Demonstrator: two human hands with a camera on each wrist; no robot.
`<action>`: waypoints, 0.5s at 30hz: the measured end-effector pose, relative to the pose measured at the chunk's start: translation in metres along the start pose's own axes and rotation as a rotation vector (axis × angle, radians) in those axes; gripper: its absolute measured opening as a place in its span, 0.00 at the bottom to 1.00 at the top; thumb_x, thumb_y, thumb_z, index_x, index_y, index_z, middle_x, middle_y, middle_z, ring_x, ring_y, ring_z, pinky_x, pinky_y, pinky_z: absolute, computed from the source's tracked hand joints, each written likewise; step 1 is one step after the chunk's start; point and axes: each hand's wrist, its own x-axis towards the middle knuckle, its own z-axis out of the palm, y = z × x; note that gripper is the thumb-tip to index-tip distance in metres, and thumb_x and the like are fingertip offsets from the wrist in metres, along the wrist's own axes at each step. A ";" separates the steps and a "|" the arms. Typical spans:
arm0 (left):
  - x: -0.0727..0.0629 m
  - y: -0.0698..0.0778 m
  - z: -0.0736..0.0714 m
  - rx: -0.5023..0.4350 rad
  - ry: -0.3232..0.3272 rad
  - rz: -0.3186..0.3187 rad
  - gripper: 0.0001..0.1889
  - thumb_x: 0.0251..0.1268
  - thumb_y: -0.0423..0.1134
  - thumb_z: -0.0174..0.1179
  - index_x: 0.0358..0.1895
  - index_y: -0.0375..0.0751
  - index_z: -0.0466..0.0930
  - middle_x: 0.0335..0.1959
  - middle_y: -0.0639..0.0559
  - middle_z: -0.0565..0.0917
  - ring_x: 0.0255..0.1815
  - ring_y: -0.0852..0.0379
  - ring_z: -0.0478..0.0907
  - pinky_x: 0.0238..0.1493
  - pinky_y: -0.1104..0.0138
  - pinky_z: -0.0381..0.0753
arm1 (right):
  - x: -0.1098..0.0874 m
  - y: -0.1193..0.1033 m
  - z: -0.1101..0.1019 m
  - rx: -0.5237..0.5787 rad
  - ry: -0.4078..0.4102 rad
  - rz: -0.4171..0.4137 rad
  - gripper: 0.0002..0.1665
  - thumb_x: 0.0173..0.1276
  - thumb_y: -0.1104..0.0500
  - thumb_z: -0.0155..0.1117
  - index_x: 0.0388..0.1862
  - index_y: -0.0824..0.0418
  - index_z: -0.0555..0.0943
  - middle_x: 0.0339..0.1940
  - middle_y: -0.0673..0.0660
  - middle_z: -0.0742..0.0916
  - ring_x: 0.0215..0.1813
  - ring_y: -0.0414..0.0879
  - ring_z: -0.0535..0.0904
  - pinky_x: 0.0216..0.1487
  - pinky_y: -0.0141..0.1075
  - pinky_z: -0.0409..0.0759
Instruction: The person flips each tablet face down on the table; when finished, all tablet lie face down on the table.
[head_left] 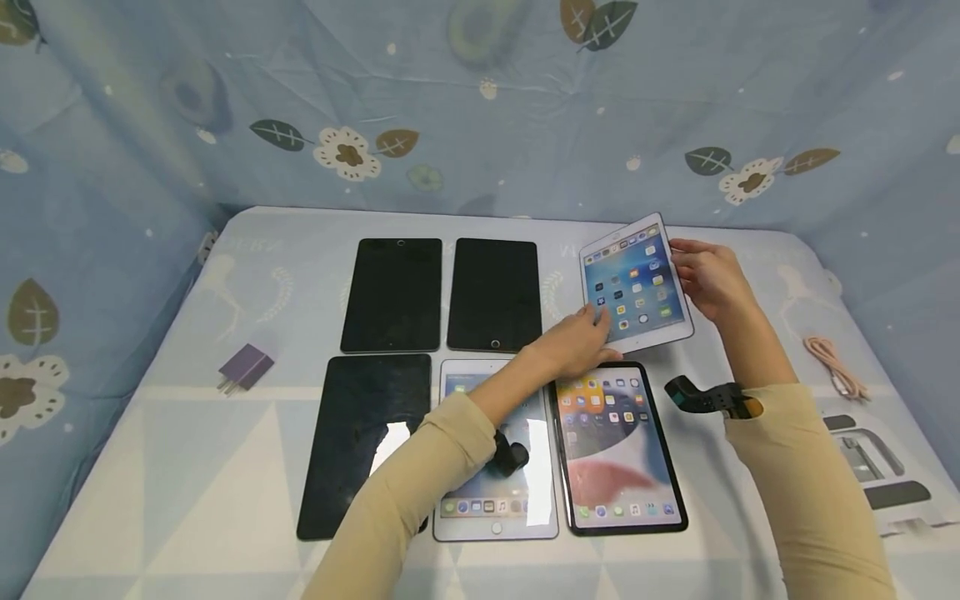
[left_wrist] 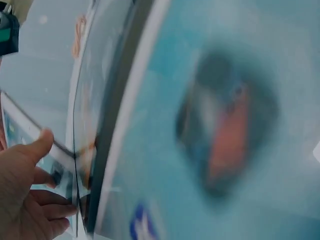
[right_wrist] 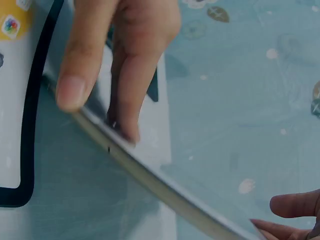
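Note:
A white-framed tablet (head_left: 635, 283) with its screen lit is tilted at the back right, above the tabletop. My left hand (head_left: 573, 342) grips its lower left corner; in the right wrist view that hand's thumb (right_wrist: 72, 92) presses the near edge. At the upper right edge, my right hand (head_left: 708, 275) holds the tablet with its fingertips; part of it shows at the corner of the right wrist view. Below, a black-framed lit tablet (head_left: 626, 467) lies flat. Beside it, my left forearm crosses over another white-framed tablet (head_left: 496, 533) showing icons.
Dark-screened tablets lie at the back left (head_left: 393, 296), back middle (head_left: 495, 292) and front left (head_left: 360, 442). A purple charger plug (head_left: 246, 367) is at the far left. To the right are a coiled pinkish cable (head_left: 832, 367) and a grey-white frame-like object (head_left: 870, 458). Patterned curtains surround the table.

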 end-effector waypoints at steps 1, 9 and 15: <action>0.001 0.001 0.000 0.011 0.013 0.023 0.37 0.75 0.58 0.40 0.74 0.33 0.53 0.73 0.33 0.60 0.74 0.44 0.60 0.71 0.62 0.65 | -0.001 -0.002 0.000 0.000 -0.002 -0.004 0.35 0.73 0.64 0.48 0.75 0.73 0.50 0.31 0.42 0.83 0.32 0.32 0.79 0.35 0.22 0.78; 0.003 0.009 0.003 0.005 0.090 0.100 0.32 0.77 0.51 0.40 0.73 0.30 0.53 0.72 0.34 0.63 0.71 0.46 0.66 0.68 0.66 0.69 | -0.010 -0.009 0.009 0.038 -0.022 -0.049 0.39 0.73 0.60 0.52 0.76 0.70 0.49 0.42 0.44 0.81 0.42 0.32 0.79 0.40 0.22 0.78; 0.001 0.010 -0.005 -0.160 0.075 0.071 0.34 0.76 0.50 0.45 0.75 0.32 0.49 0.75 0.37 0.59 0.73 0.48 0.64 0.69 0.66 0.66 | -0.016 -0.010 0.021 0.105 -0.031 -0.082 0.39 0.74 0.61 0.51 0.77 0.69 0.47 0.49 0.47 0.79 0.46 0.34 0.78 0.43 0.23 0.78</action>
